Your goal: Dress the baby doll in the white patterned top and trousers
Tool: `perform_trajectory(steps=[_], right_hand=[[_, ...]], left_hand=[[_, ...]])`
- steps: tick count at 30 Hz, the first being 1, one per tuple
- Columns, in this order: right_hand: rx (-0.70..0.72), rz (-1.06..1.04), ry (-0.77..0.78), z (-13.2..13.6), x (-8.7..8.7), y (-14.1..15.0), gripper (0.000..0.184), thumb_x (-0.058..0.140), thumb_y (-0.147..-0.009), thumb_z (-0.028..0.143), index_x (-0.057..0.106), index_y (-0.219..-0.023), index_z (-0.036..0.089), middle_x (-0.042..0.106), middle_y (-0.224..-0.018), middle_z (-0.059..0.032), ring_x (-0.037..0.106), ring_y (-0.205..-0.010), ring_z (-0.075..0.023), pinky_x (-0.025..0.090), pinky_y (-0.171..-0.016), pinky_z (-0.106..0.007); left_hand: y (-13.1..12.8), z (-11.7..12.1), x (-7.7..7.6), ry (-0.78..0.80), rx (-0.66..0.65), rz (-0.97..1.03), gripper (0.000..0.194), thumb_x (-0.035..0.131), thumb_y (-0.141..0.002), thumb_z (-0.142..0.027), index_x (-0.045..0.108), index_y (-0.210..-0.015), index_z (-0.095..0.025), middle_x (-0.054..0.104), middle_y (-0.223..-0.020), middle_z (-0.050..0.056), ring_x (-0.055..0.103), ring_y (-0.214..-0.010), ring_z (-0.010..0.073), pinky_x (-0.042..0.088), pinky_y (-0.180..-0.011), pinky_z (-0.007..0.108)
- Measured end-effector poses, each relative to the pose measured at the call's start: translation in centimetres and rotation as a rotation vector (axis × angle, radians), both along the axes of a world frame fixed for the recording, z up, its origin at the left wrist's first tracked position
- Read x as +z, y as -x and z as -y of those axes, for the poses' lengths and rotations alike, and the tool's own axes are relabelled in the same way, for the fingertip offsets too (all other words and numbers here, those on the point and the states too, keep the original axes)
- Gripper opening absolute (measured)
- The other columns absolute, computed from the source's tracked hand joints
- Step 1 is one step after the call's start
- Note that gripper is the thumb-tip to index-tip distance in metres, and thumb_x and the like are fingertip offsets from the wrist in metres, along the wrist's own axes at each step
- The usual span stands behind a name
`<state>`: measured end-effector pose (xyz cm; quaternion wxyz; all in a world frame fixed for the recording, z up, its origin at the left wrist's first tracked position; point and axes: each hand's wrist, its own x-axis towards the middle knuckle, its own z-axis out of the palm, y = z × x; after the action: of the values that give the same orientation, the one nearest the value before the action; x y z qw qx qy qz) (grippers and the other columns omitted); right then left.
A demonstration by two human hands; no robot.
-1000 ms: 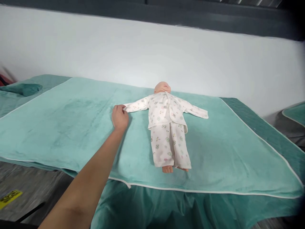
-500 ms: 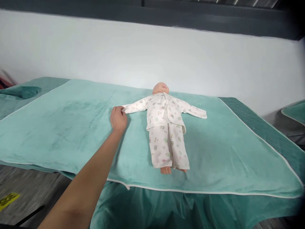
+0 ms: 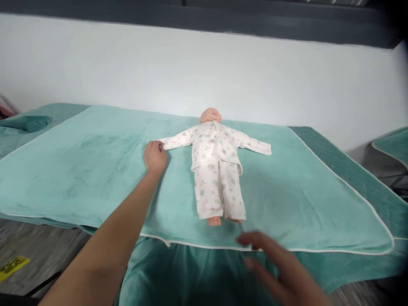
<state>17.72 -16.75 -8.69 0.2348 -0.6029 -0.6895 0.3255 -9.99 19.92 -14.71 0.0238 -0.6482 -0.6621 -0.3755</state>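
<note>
A baby doll (image 3: 211,115) lies on its back on a light green blanket (image 3: 105,170), arms spread out to both sides. It wears a white printed jacket (image 3: 204,146) and matching trousers (image 3: 208,191), with the feet showing below the cuffs. My left hand (image 3: 155,156) is closed around the end of the jacket's sleeve on the left; its fingertips are partly hidden. Near the blanket's front edge, below the doll's feet, my right hand (image 3: 283,267) hovers with fingers apart and nothing in it, slightly blurred.
A white wall (image 3: 204,72) rises right behind the bed. Darker green cloth (image 3: 197,272) hangs over the front edge. On the floor at lower left is a yellow label (image 3: 14,267). A dark green folded cloth (image 3: 27,122) lies at far left.
My right hand has come into view from the lower right. My left hand stays at the sleeve's end. The whole view has shifted slightly.
</note>
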Motion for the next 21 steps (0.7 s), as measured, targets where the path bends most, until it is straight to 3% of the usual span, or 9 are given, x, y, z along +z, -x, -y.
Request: perform_trajectory(steps=[2, 4, 6, 10, 12, 17, 21], right_hand=[[-0.214, 0.1, -0.326, -3.3, -0.7, -0.4, 0.042, 0.057, -0.097, 0.039, 0.051, -0.138, 0.03, 0.057, -0.138, -0.0084, 0.058, -0.121, -0.0278, 0.053, -0.1, -0.048], [-0.227, 0.191, -0.55, -5.9, -1.7, 0.0, 0.049, 0.062, -0.094, 0.033, 0.047, -0.141, 0.028, 0.048, -0.147, -0.0109, 0.046, -0.134, -0.0311, 0.049, -0.105, -0.052], [-0.167, 0.23, -0.638, -7.3, -2.9, 0.8, 0.046, 0.062, -0.094, 0.025, 0.049, -0.139, 0.026, 0.047, -0.147, -0.0118, 0.042, -0.134, -0.0312, 0.049, -0.103, -0.052], [-0.205, 0.208, -0.691, -7.0, -4.6, 2.3, 0.019, 0.059, -0.094, 0.011, 0.061, -0.108, 0.022, 0.061, -0.112, -0.0098, 0.053, -0.103, -0.0244, 0.052, -0.08, -0.041], [-0.221, 0.202, -0.731, -6.6, -4.8, 2.8, 0.014, 0.06, -0.093, 0.009, 0.06, -0.099, 0.021, 0.061, -0.103, -0.0087, 0.053, -0.098, -0.0235, 0.051, -0.077, -0.04], [-0.071, 0.316, -0.702, -7.2, -4.5, 3.2, 0.028, 0.065, -0.092, 0.018, 0.058, -0.119, 0.02, 0.053, -0.138, -0.0136, 0.042, -0.133, -0.0341, 0.042, -0.105, -0.059], [-0.056, 0.296, -0.643, -7.8, -4.5, 3.7, 0.017, 0.065, -0.092, 0.021, 0.057, -0.106, 0.021, 0.05, -0.143, -0.0119, 0.038, -0.137, -0.0342, 0.039, -0.11, -0.06]], left_hand=[[-0.1, 0.2, 0.2, 0.006, 0.006, -0.013, 0.026, 0.047, -0.085, -0.009, 0.064, -0.101, -0.021, 0.065, -0.111, 0.011, 0.058, -0.11, 0.0292, 0.045, -0.089, 0.041], [-0.2, 0.3, 0.3, 0.01, 0.008, -0.03, 0.026, 0.048, -0.085, -0.009, 0.064, -0.101, -0.021, 0.065, -0.111, 0.011, 0.058, -0.11, 0.0299, 0.045, -0.089, 0.042], [-0.3, 0.3, 0.4, 0.012, 0.009, -0.047, 0.025, 0.048, -0.085, -0.01, 0.065, -0.1, -0.021, 0.065, -0.112, 0.012, 0.058, -0.111, 0.0302, 0.044, -0.089, 0.042], [-0.5, 0.1, 0.2, 0.019, 0.015, -0.074, 0.025, 0.048, -0.085, -0.01, 0.066, -0.1, -0.02, 0.065, -0.114, 0.012, 0.058, -0.111, 0.0303, 0.043, -0.089, 0.042], [-0.6, 0.1, 0.2, 0.026, 0.019, -0.085, 0.025, 0.048, -0.086, -0.011, 0.066, -0.1, -0.02, 0.064, -0.115, 0.012, 0.057, -0.111, 0.0303, 0.043, -0.09, 0.043], [-0.7, 0.2, 0.3, 0.039, 0.028, -0.111, 0.025, 0.047, -0.087, -0.012, 0.066, -0.101, -0.021, 0.064, -0.117, 0.012, 0.057, -0.112, 0.0301, 0.042, -0.09, 0.042], [-0.9, 0.4, 0.6, 0.054, 0.035, -0.12, 0.026, 0.046, -0.087, -0.012, 0.065, -0.102, -0.021, 0.063, -0.116, 0.011, 0.057, -0.112, 0.0303, 0.043, -0.09, 0.042]])
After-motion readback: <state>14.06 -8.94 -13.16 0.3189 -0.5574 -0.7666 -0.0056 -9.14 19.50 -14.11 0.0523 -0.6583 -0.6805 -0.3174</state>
